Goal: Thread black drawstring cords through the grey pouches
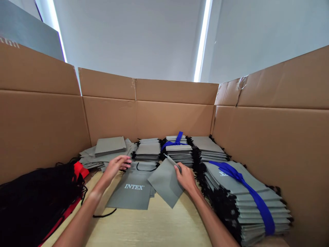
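My right hand (185, 175) grips a plain grey fabric pouch (166, 183) by its upper edge, tilted over the table. A thin metal tip (165, 155) sticks out at the pouch's top corner; the rest of that tool is hidden. My left hand (120, 163) is raised with its fingers stretched out, holding nothing, left of the held pouch. Below and between my hands lies a grey drawstring pouch (131, 195) printed INTEX, with a black cord loop (146, 168) at its top. It rests on a few more pouches. A loose black cord (105, 215) lies near my left forearm.
Cardboard walls (174, 116) enclose the wooden table (154, 226). Stacked grey pouches (149, 149) line the back; a large bundle tied with blue ribbon (250, 188) stands right. Flat grey pieces (110, 145) lie back left. A heap of black cords (36, 199) sits left on red material.
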`<action>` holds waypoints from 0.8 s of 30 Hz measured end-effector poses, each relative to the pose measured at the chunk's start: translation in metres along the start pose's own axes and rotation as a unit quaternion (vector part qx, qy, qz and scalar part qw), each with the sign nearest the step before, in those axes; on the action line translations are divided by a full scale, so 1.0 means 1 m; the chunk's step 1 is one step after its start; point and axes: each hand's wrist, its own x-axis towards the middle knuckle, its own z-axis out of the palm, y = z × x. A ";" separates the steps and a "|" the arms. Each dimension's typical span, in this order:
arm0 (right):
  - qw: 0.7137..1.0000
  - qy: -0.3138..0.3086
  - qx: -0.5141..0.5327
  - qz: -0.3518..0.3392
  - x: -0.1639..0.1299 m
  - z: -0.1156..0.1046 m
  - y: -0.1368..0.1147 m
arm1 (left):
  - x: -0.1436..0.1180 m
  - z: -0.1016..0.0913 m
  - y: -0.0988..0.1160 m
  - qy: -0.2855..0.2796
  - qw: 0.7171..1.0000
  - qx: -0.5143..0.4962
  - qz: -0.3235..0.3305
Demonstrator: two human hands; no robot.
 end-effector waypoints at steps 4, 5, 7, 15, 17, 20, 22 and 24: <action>1.000 -0.006 -0.001 -0.002 -0.001 0.001 0.000 | 0.002 0.018 -0.026 0.017 0.982 0.183 0.041; 1.000 -0.006 -0.001 -0.002 -0.001 0.001 0.000 | 0.003 0.022 -0.030 0.021 0.980 0.193 0.044; 1.000 -0.005 0.000 -0.004 -0.001 0.001 -0.001 | 0.006 0.029 -0.036 0.028 0.973 0.222 0.051; 1.000 -0.010 0.006 0.000 -0.002 -0.003 -0.007 | 0.016 0.042 -0.024 0.028 0.964 0.248 0.093; 1.000 -0.012 0.018 -0.005 -0.003 -0.003 -0.009 | 0.015 0.047 -0.019 0.030 0.978 0.175 0.107; 0.998 -0.011 0.057 -0.028 -0.004 -0.002 -0.015 | 0.011 0.058 -0.013 0.039 0.994 -0.077 0.069; 0.995 -0.007 0.088 -0.048 -0.006 -0.001 -0.020 | 0.007 0.064 -0.011 0.042 0.974 -0.224 0.010; 0.991 -0.012 0.117 -0.062 -0.008 0.000 -0.024 | 0.003 0.068 -0.010 0.036 0.958 -0.282 -0.037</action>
